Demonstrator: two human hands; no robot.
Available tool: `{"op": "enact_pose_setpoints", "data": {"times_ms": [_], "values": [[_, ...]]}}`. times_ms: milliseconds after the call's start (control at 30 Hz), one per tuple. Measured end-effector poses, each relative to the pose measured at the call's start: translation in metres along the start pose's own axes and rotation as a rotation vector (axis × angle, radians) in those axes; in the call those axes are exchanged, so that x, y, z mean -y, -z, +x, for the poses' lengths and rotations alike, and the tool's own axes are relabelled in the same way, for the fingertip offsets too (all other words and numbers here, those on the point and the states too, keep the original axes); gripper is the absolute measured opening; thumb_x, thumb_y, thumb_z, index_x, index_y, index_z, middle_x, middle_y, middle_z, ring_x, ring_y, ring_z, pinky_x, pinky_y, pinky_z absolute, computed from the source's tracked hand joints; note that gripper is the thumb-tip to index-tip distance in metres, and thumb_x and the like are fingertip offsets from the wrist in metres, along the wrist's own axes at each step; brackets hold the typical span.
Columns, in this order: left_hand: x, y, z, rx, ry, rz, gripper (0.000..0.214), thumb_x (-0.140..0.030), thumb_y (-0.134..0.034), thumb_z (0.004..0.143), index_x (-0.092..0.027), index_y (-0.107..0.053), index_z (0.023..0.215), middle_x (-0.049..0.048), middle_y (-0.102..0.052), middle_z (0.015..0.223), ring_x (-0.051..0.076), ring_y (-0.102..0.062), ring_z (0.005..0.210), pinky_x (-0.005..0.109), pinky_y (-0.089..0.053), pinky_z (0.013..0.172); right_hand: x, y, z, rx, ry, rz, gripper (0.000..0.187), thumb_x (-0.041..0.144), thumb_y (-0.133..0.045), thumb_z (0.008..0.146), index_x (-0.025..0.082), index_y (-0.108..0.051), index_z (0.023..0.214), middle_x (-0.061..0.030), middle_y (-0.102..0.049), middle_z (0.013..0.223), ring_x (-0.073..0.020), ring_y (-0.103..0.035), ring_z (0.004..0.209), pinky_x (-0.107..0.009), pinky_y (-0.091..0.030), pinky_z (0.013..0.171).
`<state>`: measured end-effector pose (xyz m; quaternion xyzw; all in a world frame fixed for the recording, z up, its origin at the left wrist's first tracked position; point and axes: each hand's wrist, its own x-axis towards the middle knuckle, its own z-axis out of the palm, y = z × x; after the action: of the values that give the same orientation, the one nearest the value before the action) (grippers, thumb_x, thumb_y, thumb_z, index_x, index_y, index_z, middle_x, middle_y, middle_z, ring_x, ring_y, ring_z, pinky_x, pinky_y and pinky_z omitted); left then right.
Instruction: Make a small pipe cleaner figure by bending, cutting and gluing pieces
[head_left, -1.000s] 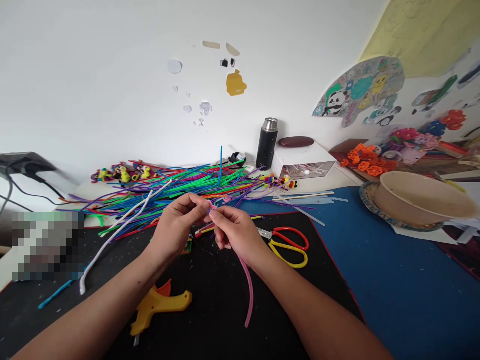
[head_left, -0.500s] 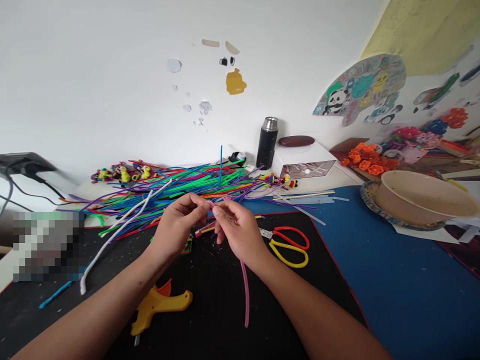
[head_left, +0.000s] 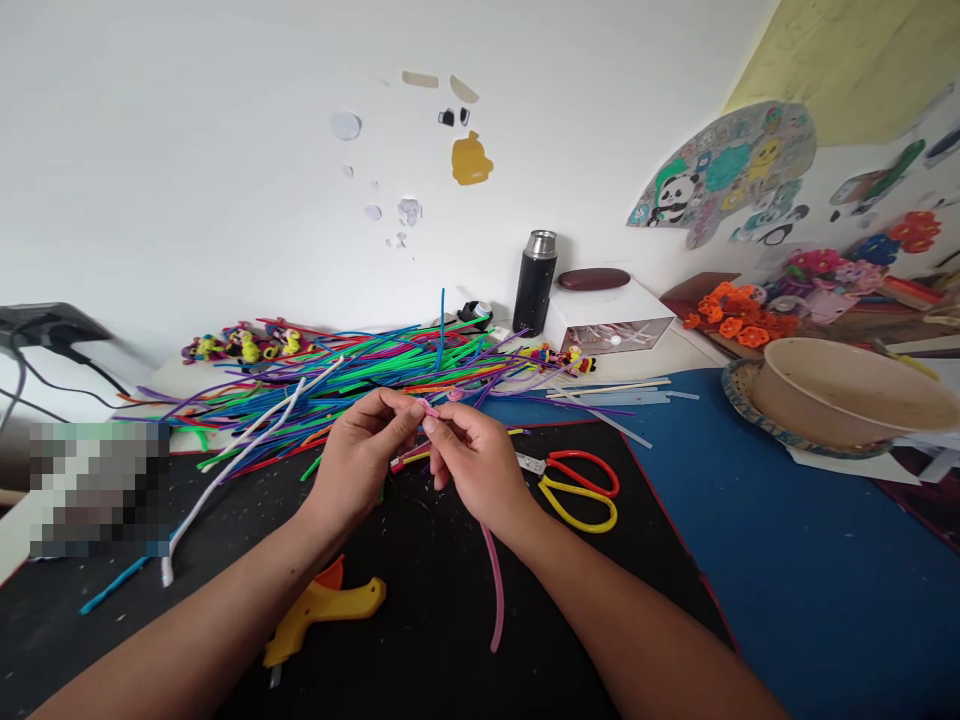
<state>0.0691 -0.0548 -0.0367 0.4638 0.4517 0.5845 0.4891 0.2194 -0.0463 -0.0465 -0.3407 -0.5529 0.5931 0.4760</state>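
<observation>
A pink pipe cleaner (head_left: 495, 590) is pinched between the fingertips of both hands, and its long free tail hangs down below my right hand. My left hand (head_left: 367, 440) holds the bent end between thumb and forefinger. Close beside it, my right hand (head_left: 476, 455) grips the same strand with thumb and fingers. A small pink loop shows at the fingertips; the fingers cover part of it. Scissors (head_left: 581, 490) with one red and one yellow handle lie right of my right hand. Below my left forearm rests a yellow glue gun (head_left: 330, 605), partly covered.
Many coloured pipe cleaners (head_left: 405, 365) are heaped behind my hands. Small figures (head_left: 247, 343) lie at the back left. A black thermos (head_left: 535, 285) stands by a white box (head_left: 615, 325). Glue sticks (head_left: 615, 395) and a beige bowl (head_left: 832, 400) are on the right.
A small pink loop at my fingertips shows more clearly now. My left hand has shifted slightly; both hands still pinch the strand. The view has tilted a little.
</observation>
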Motion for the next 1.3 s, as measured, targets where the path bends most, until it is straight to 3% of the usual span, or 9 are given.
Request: {"op": "enact_pose_setpoints", "data": {"times_ms": [267,400,533,600,733,900,1133,1300], "values": [[-0.010,0.009,0.006,0.068,0.031,0.111,0.027,-0.043,-0.086,0.084,-0.019,-0.073,0.083,-0.0021,-0.063,0.070,0.010,-0.050,0.059,0.021,-0.041,0.054,0.003,0.003,0.000,0.038,0.015,-0.051,0.028,0.042,-0.060,0.101,0.018,-0.076,0.102,0.0065,-0.055,0.056,-0.0096,-0.053,0.044,-0.022,-0.041,0.047],[-0.027,0.020,0.013,0.200,0.069,0.248,0.027,-0.043,-0.088,0.082,-0.019,-0.075,0.082,0.0009,-0.070,0.077,0.013,-0.060,0.068,0.022,-0.049,0.062,0.005,0.002,-0.001,0.072,0.002,-0.046,0.029,0.043,-0.060,0.101,0.018,-0.075,0.100,0.0065,-0.055,0.057,-0.0097,-0.053,0.045,-0.021,-0.042,0.047],[-0.045,0.031,0.017,0.283,0.080,0.343,0.032,-0.045,-0.090,0.077,-0.022,-0.080,0.096,0.0048,-0.075,0.087,0.021,-0.069,0.080,0.029,-0.058,0.071,0.006,0.001,-0.003,0.120,0.004,-0.076,0.032,0.046,-0.059,0.102,0.019,-0.075,0.098,0.0063,-0.055,0.058,-0.0096,-0.053,0.046,-0.021,-0.042,0.048],[-0.051,0.035,0.018,0.312,0.052,0.407,0.035,-0.047,-0.088,0.079,-0.021,-0.081,0.101,0.0072,-0.077,0.089,0.025,-0.071,0.083,0.033,-0.060,0.074,0.006,0.001,-0.004,0.138,0.004,-0.103,0.034,0.047,-0.058,0.103,0.019,-0.076,0.099,0.0061,-0.055,0.058,-0.0099,-0.053,0.046,-0.021,-0.042,0.049],[-0.057,0.040,0.017,0.371,-0.098,0.637,0.028,-0.048,-0.080,0.087,-0.020,-0.082,0.092,0.0073,-0.078,0.087,0.024,-0.070,0.080,0.030,-0.055,0.072,0.006,0.001,-0.004,0.161,-0.010,-0.112,0.033,0.047,-0.058,0.103,0.019,-0.077,0.102,0.0058,-0.055,0.057,-0.0106,-0.053,0.046,-0.022,-0.042,0.049],[-0.054,0.040,0.016,0.358,-0.170,0.710,0.026,-0.046,-0.076,0.091,-0.021,-0.082,0.089,0.0054,-0.079,0.086,0.022,-0.070,0.078,0.028,-0.053,0.071,0.006,0.001,-0.003,0.139,-0.027,-0.108,0.034,0.048,-0.059,0.102,0.019,-0.076,0.098,0.0059,-0.054,0.057,-0.0105,-0.053,0.046,-0.022,-0.042,0.049],[-0.043,0.039,0.017,0.297,-0.075,0.637,0.033,-0.053,-0.079,0.087,-0.021,-0.082,0.091,0.0081,-0.080,0.088,0.024,-0.072,0.081,0.029,-0.056,0.073,0.007,0.001,-0.003,0.112,-0.047,-0.077,0.031,0.046,-0.059,0.101,0.019,-0.074,0.099,0.0067,-0.054,0.056,-0.0105,-0.053,0.046,-0.022,-0.040,0.049],[-0.038,0.031,0.015,0.242,-0.028,0.525,0.034,-0.054,-0.081,0.084,-0.021,-0.081,0.087,0.0069,-0.077,0.084,0.021,-0.068,0.074,0.027,-0.053,0.066,0.007,0.002,-0.002,0.098,-0.037,-0.093,0.030,0.045,-0.058,0.101,0.018,-0.071,0.096,0.0072,-0.053,0.054,-0.0103,-0.053,0.045,-0.022,-0.040,0.049]]}}
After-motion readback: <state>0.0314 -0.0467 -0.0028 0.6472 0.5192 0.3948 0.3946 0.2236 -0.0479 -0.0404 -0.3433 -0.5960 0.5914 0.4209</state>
